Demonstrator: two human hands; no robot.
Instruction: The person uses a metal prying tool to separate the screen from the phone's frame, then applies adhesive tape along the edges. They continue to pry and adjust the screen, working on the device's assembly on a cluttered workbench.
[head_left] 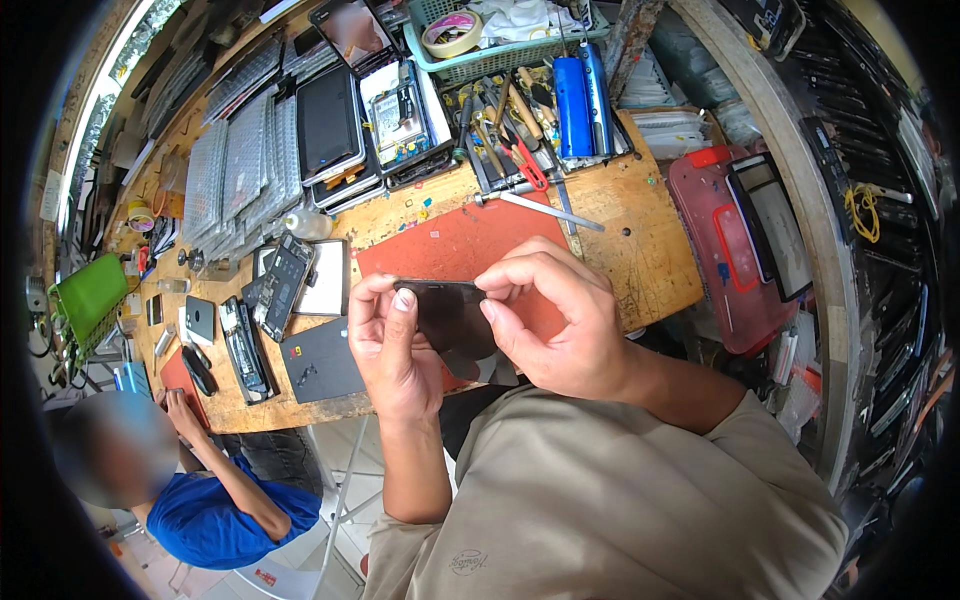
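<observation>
A black smartphone (452, 318) is held flat between both hands above the red work mat (440, 250) on the wooden bench (640, 240). My left hand (388, 345) grips its left end, thumb on top. My right hand (560, 320) holds the right end, with thumb and forefinger pinching at the upper edge of the phone.
Opened phones and parts (280, 285) lie left of the mat. Screens and tablets (330, 125) are stacked at the back, beside pliers and screwdrivers (510, 140), two blue cylinders (580, 95) and a green basket (480, 55). A red tray (720, 240) sits right. Another person in blue (215, 500) sits lower left.
</observation>
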